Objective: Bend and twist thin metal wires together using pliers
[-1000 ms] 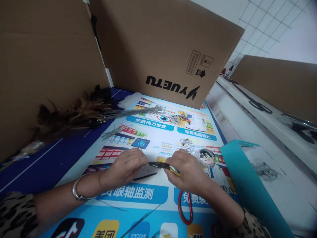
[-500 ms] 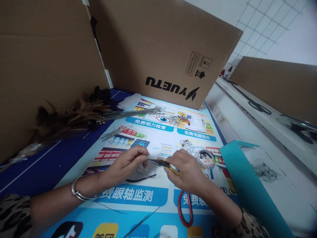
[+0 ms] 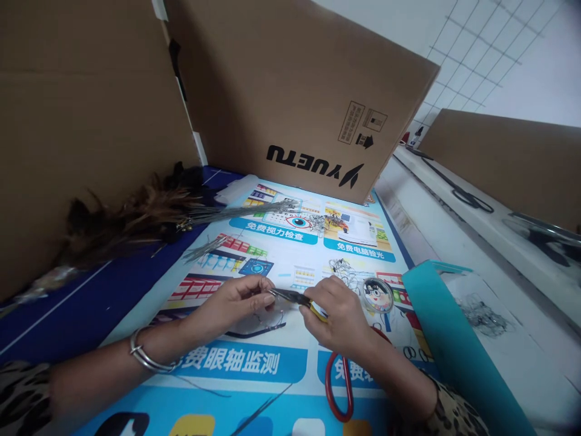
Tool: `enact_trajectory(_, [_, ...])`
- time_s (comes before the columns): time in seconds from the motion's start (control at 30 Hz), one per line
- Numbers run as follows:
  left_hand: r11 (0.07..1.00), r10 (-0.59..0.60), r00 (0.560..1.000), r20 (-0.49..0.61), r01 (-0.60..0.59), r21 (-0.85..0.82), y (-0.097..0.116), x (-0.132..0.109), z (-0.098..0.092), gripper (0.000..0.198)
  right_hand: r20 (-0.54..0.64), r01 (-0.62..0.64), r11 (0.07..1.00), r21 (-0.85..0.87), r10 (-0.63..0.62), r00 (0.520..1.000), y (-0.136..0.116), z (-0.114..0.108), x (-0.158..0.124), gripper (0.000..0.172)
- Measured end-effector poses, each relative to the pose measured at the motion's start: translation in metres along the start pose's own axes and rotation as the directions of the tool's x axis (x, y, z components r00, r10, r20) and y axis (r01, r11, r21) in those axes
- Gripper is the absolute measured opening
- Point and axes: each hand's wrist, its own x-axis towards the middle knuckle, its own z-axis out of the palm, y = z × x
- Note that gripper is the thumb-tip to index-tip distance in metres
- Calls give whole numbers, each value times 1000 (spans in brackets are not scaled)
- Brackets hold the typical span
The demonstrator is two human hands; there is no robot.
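My right hand (image 3: 336, 309) is closed around the yellow handles of a pair of needle-nose pliers (image 3: 293, 295). Their dark jaws point left and reach the fingertips of my left hand (image 3: 249, 300). Those fingers are pinched together; what sits between them is too small to make out. Below the pliers a clear piece with a dark edge (image 3: 258, 327) lies on the printed sheet. Red-handled scissors (image 3: 340, 390) lie partly under my right forearm. A small round clear case (image 3: 377, 295) is just right of my right hand, beside tangled thin wire (image 3: 344, 270).
Bundles of thin wire (image 3: 240, 212) and dark brown feathers (image 3: 131, 212) lie at the left. A tall cardboard box (image 3: 299, 91) walls the back. At the right a teal box (image 3: 454, 339) stands by a paper with a wire tangle (image 3: 485, 315). Loose strands (image 3: 263, 409) lie in front.
My left fingers have shifted slightly, the thumb now lying closer to the plier tips. The pliers stay in my right hand at nearly the same spot. The whole view has tilted a little.
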Motion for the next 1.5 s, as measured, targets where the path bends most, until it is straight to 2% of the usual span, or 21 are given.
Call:
enact_trajectory(0.13, [1000, -2, 1000, -23, 2, 5, -1, -1, -1, 22, -30, -3, 1000, -16, 2, 1000, 1, 5, -2, 17])
enact_trajectory(0.5, [998, 40, 999, 2, -40, 45, -8, 1, -5, 24, -48, -5, 999, -35, 4, 999, 0, 10, -4, 17])
enact_trajectory(0.77, [985, 81, 996, -27, -76, 153, 2, 0, -2, 23, -10, -29, 999, -45, 29, 1000, 0, 8, -2, 17])
enact_trajectory(1.0, [964, 151, 987, -47, -137, 228, -1, 1, -5, 19, 29, -28, 999, -38, 29, 999, 1, 5, 1, 19])
enact_trajectory(1.3, [864, 328, 944, -25, -290, 412, -7, 3, -10, 13, 71, 12, 983, -183, 1, 997, -6, -8, 5, 17])
enact_trajectory(1.5, [825, 365, 931, -9, -319, 466, -12, 3, -13, 12, 136, 10, 952, -305, 34, 990, -14, -11, 5, 16])
